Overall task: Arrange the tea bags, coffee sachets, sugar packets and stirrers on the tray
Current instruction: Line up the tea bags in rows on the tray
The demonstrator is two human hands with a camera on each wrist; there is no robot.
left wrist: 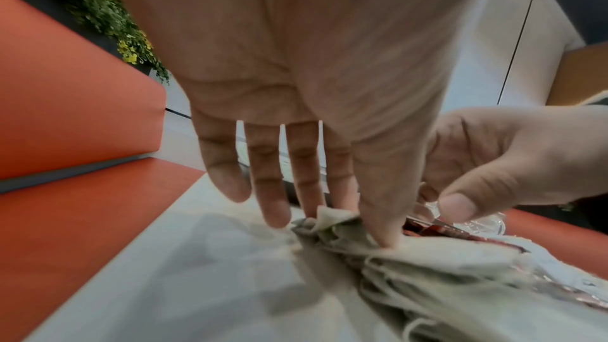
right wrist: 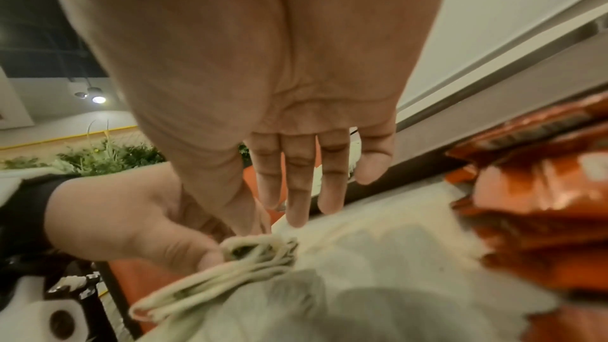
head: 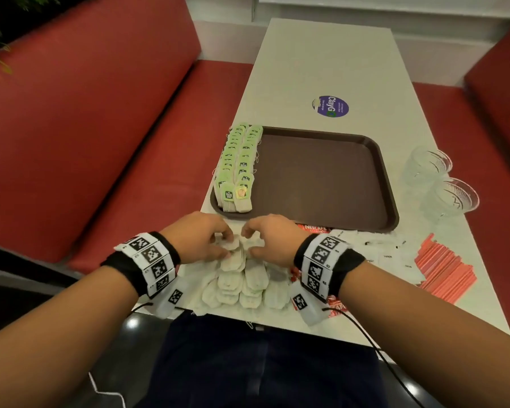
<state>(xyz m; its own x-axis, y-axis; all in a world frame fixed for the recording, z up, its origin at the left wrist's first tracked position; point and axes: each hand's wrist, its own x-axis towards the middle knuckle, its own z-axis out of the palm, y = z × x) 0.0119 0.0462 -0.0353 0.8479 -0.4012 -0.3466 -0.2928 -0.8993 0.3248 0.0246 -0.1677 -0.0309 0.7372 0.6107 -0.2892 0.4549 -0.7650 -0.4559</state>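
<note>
The loose tea bags [head: 242, 278] lie heaped on the table's [head: 321, 63] near edge, short of the tray [head: 321, 178]. My left hand [head: 200, 240] pinches a few at the top; the left wrist view shows my thumb pressing them. My right hand [head: 273, 240] hovers beside, fingers relaxed, partly covering red coffee sachets [right wrist: 539, 191].
</note>
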